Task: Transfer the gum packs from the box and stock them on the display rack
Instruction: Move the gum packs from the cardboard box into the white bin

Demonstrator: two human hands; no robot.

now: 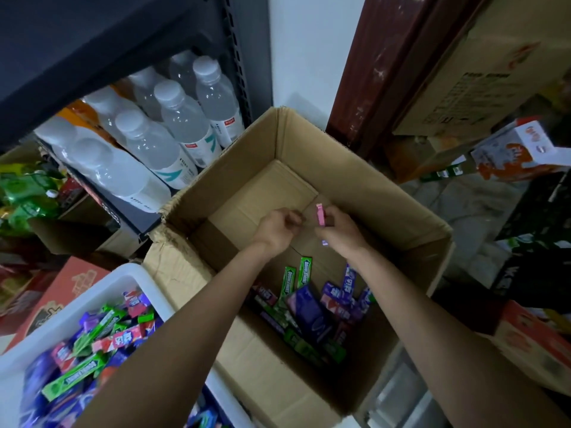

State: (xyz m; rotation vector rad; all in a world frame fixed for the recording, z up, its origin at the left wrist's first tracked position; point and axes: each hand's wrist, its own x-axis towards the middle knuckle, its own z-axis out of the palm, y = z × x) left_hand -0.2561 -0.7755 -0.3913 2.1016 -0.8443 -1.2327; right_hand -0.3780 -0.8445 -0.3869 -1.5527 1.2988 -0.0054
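Cardboard box [355,168], gum packs [309,307] inside; right hand [338,231] pinches pink gum pack [320,215]; left hand [276,231] fingers curled, contents indiscernible; white bin [102,281] alongside.

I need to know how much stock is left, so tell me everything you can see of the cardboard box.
The cardboard box is brown corrugated, open at the top, its flaps folded outward; the left flap is creased and torn. It stands on the floor between a white bin and clutter. Most of its bottom is bare; green, purple and red gum packs lie loose at the near end. Both hands reach inside, the right hand holding a pink pack.
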